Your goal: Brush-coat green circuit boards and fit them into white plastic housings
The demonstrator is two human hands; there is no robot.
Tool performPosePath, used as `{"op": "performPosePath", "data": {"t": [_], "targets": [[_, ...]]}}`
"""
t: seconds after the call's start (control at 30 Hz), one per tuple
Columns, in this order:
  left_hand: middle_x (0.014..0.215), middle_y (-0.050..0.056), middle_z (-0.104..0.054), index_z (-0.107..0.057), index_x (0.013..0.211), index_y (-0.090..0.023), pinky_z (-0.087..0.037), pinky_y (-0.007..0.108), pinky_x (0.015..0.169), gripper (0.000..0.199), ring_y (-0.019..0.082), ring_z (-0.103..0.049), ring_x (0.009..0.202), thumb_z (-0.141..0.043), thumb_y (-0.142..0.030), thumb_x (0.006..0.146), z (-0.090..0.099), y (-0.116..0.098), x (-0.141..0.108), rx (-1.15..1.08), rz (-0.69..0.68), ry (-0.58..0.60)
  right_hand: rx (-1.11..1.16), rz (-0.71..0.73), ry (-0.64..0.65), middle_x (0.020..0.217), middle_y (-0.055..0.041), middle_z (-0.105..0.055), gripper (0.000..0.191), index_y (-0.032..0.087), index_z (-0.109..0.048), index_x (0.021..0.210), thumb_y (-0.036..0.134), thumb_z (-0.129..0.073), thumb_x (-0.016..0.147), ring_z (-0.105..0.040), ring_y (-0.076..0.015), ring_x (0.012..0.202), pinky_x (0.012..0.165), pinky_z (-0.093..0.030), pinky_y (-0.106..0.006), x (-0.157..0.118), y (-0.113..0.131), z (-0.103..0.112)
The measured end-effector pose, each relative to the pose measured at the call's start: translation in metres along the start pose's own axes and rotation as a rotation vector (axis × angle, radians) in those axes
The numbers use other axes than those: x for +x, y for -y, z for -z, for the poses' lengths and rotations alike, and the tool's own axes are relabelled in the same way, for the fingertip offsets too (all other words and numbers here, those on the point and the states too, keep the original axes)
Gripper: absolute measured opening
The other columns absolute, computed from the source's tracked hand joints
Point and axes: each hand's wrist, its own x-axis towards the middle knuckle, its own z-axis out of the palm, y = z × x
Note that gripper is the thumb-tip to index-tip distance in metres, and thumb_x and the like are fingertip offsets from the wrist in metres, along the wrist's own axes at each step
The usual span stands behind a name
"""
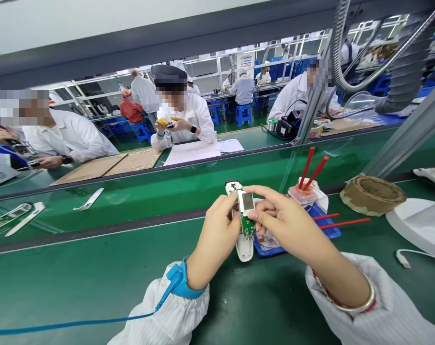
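In the head view, my left hand [219, 223] is closed around a slim white plastic housing [245, 251], held tilted upright over the green bench. My right hand [280, 213] pinches a green circuit board [248, 225] that carries a small grey display [247, 201] in a white frame. The board lies against the open face of the housing; whether it is seated there is hard to see. Fingers of both hands hide the middle of the housing. A blue wrist strap [194, 282] with a cord circles my left wrist.
Behind my right hand stands a blue tray [334, 232] with a small pot [303, 194] and red sticks. Right of it are a brown round block [372, 195], a white base and a cable plug [403, 260]. White casings [25, 220] lie far left. Co-workers sit across the line.
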Motion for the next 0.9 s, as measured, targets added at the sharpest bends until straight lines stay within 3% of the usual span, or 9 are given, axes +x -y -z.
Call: {"op": "performPosePath", "data": {"t": [0.2, 0.4, 0.63, 0.8, 0.9], "targets": [[0.092, 0.003, -0.053, -0.053, 0.117, -0.023, -0.044, 0.029, 0.073, 0.04, 0.017, -0.052, 0.085, -0.045, -0.009, 0.081, -0.001, -0.001, -0.003, -0.056, -0.015, 0.07, -0.015, -0.042, 0.023, 0.066, 0.0045, -0.058, 0.042, 0.032, -0.049, 0.123, 0.023, -0.053, 0.083, -0.058, -0.0124, 0.057, 0.054, -0.049, -0.023, 0.001, -0.002, 0.008], [0.093, 0.005, -0.055, -0.052, 0.122, -0.024, -0.045, 0.029, 0.072, 0.041, 0.017, -0.053, 0.083, -0.042, -0.012, 0.084, -0.001, -0.004, -0.004, -0.038, -0.016, 0.068, -0.008, -0.046, 0.019, 0.068, 0.0034, -0.059, 0.041, 0.031, -0.05, 0.121, 0.024, -0.055, 0.082, -0.058, -0.0131, 0.057, 0.053, -0.049, -0.023, 0.001, -0.002, 0.009], [0.095, 0.006, -0.059, -0.03, 0.141, -0.027, -0.046, 0.031, 0.078, 0.056, 0.018, -0.055, 0.085, -0.039, -0.018, 0.087, -0.001, -0.006, -0.009, -0.048, 0.013, 0.054, -0.143, 0.026, -0.052, 0.069, 0.0029, -0.059, 0.04, 0.033, -0.049, 0.124, 0.025, -0.052, 0.085, -0.058, -0.0127, 0.056, 0.052, -0.048, -0.024, -0.002, -0.001, 0.009], [0.115, 0.005, -0.055, 0.007, 0.144, -0.031, -0.048, 0.029, 0.074, 0.071, 0.013, -0.059, 0.078, -0.039, -0.024, 0.09, -0.006, -0.003, -0.011, -0.333, 0.131, 0.052, -0.297, 0.11, -0.135, 0.077, 0.0008, -0.062, 0.038, 0.032, -0.054, 0.121, 0.021, -0.051, 0.084, -0.059, -0.0143, 0.063, 0.059, -0.048, -0.026, -0.006, 0.003, 0.009], [0.114, 0.006, -0.056, -0.003, 0.145, -0.029, -0.048, 0.03, 0.079, 0.063, 0.015, -0.059, 0.09, -0.037, -0.032, 0.092, -0.009, 0.002, -0.009, -0.501, 0.184, -0.014, -0.342, 0.149, -0.144, 0.08, 0.0001, -0.064, 0.04, 0.032, -0.054, 0.122, 0.018, -0.05, 0.085, -0.061, -0.016, 0.069, 0.062, -0.047, -0.027, -0.006, 0.006, 0.009]]}}
